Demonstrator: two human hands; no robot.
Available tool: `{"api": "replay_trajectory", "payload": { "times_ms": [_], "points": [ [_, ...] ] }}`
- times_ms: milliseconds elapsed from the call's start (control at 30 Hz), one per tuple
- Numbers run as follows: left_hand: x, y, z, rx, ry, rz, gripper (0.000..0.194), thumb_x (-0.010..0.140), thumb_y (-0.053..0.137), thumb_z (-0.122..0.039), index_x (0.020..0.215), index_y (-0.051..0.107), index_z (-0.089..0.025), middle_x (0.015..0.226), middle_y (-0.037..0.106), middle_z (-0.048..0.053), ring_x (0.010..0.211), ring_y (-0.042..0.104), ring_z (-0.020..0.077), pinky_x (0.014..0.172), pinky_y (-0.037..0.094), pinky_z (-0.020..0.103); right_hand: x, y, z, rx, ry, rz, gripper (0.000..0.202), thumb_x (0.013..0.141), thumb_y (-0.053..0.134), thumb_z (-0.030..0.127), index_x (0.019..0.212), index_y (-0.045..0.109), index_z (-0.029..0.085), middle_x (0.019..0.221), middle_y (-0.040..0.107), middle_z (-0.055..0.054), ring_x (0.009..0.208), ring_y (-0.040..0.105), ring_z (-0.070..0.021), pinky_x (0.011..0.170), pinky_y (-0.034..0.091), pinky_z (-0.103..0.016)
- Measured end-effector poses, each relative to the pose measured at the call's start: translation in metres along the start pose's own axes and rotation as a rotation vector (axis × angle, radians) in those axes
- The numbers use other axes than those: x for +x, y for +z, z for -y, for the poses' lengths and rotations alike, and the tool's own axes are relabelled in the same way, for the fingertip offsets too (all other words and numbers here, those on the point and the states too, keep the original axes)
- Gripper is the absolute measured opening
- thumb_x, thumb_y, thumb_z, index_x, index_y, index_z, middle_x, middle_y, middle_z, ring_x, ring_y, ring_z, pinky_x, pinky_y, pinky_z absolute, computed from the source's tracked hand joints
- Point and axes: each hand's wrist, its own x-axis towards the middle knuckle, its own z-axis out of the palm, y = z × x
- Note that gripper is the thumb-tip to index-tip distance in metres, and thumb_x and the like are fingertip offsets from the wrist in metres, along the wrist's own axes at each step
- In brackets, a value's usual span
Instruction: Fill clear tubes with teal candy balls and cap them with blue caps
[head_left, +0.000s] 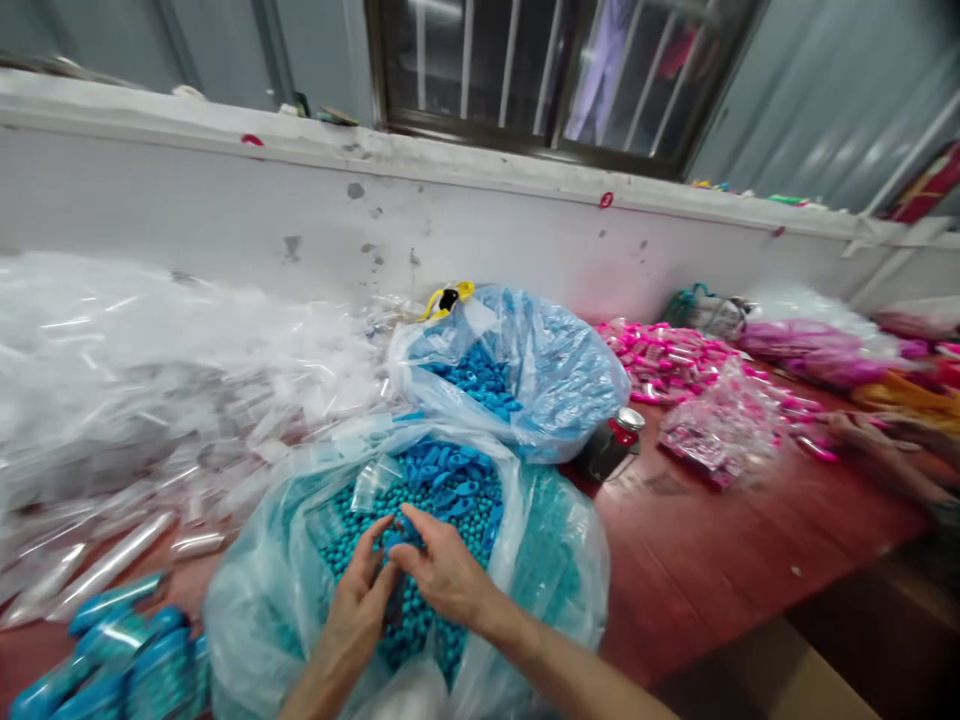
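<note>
My left hand (360, 592) and my right hand (446, 570) meet over an open plastic bag (266, 560), fingers closed together on a small blue plastic piece (405, 532). Its exact shape is partly hidden by my fingers. Below them the bag is full of round teal beads (416, 610). More blue plastic pieces (450, 475) lie on top of the beads at the back, beside a short clear plastic container (375, 483). At the lower left are several clear containers with blue ends and teal beads inside (161, 670).
Behind stands a second bag (570, 370) of blue pieces. Clear plastic tubes (217, 430) heap up on the left. A dark jar with a silver lid (619, 440), pink pieces (667, 360) and another person's hands (870, 435) are to the right on the red table (705, 560).
</note>
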Motion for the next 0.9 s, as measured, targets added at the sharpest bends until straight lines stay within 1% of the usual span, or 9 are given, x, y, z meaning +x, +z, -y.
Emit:
{"api": "replay_trajectory", "payload": {
  "times_ms": [67, 133, 233, 300, 400, 467, 567, 700, 900],
  "points": [
    [0.000, -0.002, -0.001, -0.039, 0.001, -0.024, 0.070, 0.066, 0.060, -0.052, 0.124, 0.035, -0.021, 0.062, 0.056, -0.005, 0.045, 0.049, 0.0088, 0.043, 0.040, 0.018, -0.005, 0.000, 0.004, -0.109, -0.006, 0.151, 0.078, 0.070, 0.061, 0.041, 0.135, 0.026, 0.016, 0.137, 0.032, -0.012, 0.126, 0.027, -0.0282, 0.101, 0.025, -0.042],
    [0.002, -0.004, -0.002, -0.074, -0.005, -0.039, 0.067, 0.064, 0.064, -0.049, 0.121, 0.042, -0.021, 0.090, 0.062, 0.001, 0.075, 0.058, 0.0140, 0.063, 0.046, 0.020, -0.008, 0.000, 0.004, -0.169, -0.007, 0.253, 0.106, 0.059, 0.070, 0.046, 0.139, 0.009, 0.013, 0.142, 0.017, -0.017, 0.129, 0.015, -0.0319, 0.102, 0.022, -0.044],
    [0.001, -0.004, -0.004, -0.092, -0.013, -0.054, 0.067, 0.061, 0.067, -0.047, 0.119, 0.046, -0.020, 0.109, 0.058, 0.004, 0.096, 0.053, 0.0188, 0.073, 0.044, 0.021, -0.010, 0.001, -0.003, -0.205, -0.030, 0.243, 0.116, 0.050, 0.076, 0.043, 0.139, 0.007, 0.014, 0.142, 0.019, -0.017, 0.128, 0.018, -0.0324, 0.101, 0.023, -0.044],
    [-0.002, -0.001, -0.005, -0.090, -0.036, -0.026, 0.070, 0.062, 0.066, -0.048, 0.121, 0.042, -0.020, 0.089, 0.062, 0.002, 0.072, 0.057, 0.0154, 0.056, 0.044, 0.020, -0.013, 0.001, -0.007, -0.171, -0.025, 0.190, 0.109, 0.053, 0.075, 0.039, 0.139, 0.011, 0.014, 0.140, 0.024, -0.017, 0.127, 0.024, -0.0308, 0.101, 0.025, -0.043],
    [-0.005, 0.002, -0.003, -0.097, -0.059, 0.056, 0.071, 0.066, 0.061, -0.051, 0.125, 0.034, -0.019, 0.054, 0.049, -0.007, 0.037, 0.039, 0.0060, 0.036, 0.029, 0.018, -0.014, -0.003, -0.011, -0.057, -0.028, 0.139, 0.070, 0.076, 0.056, 0.036, 0.135, 0.026, 0.016, 0.136, 0.035, -0.012, 0.124, 0.032, -0.0247, 0.100, 0.027, -0.041],
    [-0.006, 0.002, -0.001, -0.099, -0.039, 0.090, 0.068, 0.067, 0.059, -0.052, 0.122, 0.036, -0.019, 0.050, 0.040, -0.009, 0.034, 0.033, 0.0044, 0.034, 0.027, 0.017, -0.012, -0.006, -0.012, 0.010, -0.053, 0.098, 0.045, 0.084, 0.043, 0.033, 0.128, 0.041, 0.020, 0.127, 0.047, -0.008, 0.117, 0.041, -0.0214, 0.099, 0.029, -0.039],
    [-0.005, 0.000, 0.000, -0.082, 0.013, 0.096, 0.062, 0.067, 0.058, -0.052, 0.116, 0.040, -0.018, 0.054, 0.038, -0.009, 0.037, 0.036, 0.0042, 0.036, 0.031, 0.017, -0.006, -0.006, -0.014, 0.072, -0.079, 0.004, 0.033, 0.085, 0.041, 0.030, 0.114, 0.054, 0.021, 0.104, 0.061, -0.005, 0.096, 0.055, -0.0191, 0.086, 0.041, -0.034],
    [-0.005, -0.002, 0.000, -0.081, 0.050, 0.109, 0.056, 0.068, 0.057, -0.052, 0.111, 0.041, -0.019, 0.059, 0.040, -0.008, 0.037, 0.035, 0.0031, 0.035, 0.030, 0.017, -0.003, 0.002, -0.016, 0.158, -0.070, -0.040, 0.030, 0.083, 0.043, 0.032, 0.109, 0.053, 0.020, 0.085, 0.060, -0.002, 0.074, 0.056, -0.0154, 0.066, 0.047, -0.027],
    [-0.006, -0.003, 0.002, -0.077, 0.047, 0.065, 0.048, 0.073, 0.054, -0.045, 0.112, 0.040, -0.020, 0.062, 0.038, -0.007, 0.041, 0.035, 0.0038, 0.036, 0.032, 0.017, -0.004, 0.012, -0.018, 0.298, 0.021, -0.158, 0.033, 0.081, 0.045, 0.038, 0.109, 0.045, 0.020, 0.089, 0.058, -0.005, 0.081, 0.056, -0.0178, 0.063, 0.050, -0.027]
  ]
}}
